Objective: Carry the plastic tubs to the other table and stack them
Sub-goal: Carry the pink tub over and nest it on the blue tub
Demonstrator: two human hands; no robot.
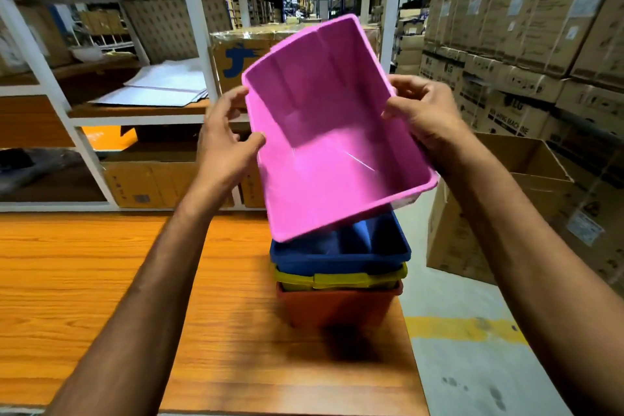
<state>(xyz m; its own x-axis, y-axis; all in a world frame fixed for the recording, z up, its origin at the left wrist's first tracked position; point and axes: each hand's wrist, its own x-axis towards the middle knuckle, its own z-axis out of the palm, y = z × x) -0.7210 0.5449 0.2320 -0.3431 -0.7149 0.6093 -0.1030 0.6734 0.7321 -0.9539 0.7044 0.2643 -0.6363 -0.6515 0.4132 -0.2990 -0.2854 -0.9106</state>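
Both hands hold the pink tub (324, 132) in the air, tilted with its open side toward the person. The left hand (223, 142) grips the left rim, thumb on the inner wall, and the right hand (422, 111) is curled round the right rim. Just below the hands, the blue tub (337, 253) sits nested in the yellow tub (337, 279) and this one in the orange tub (337, 307), on the wooden table (101, 280); right of the right hand stands an open cardboard box (526, 179).
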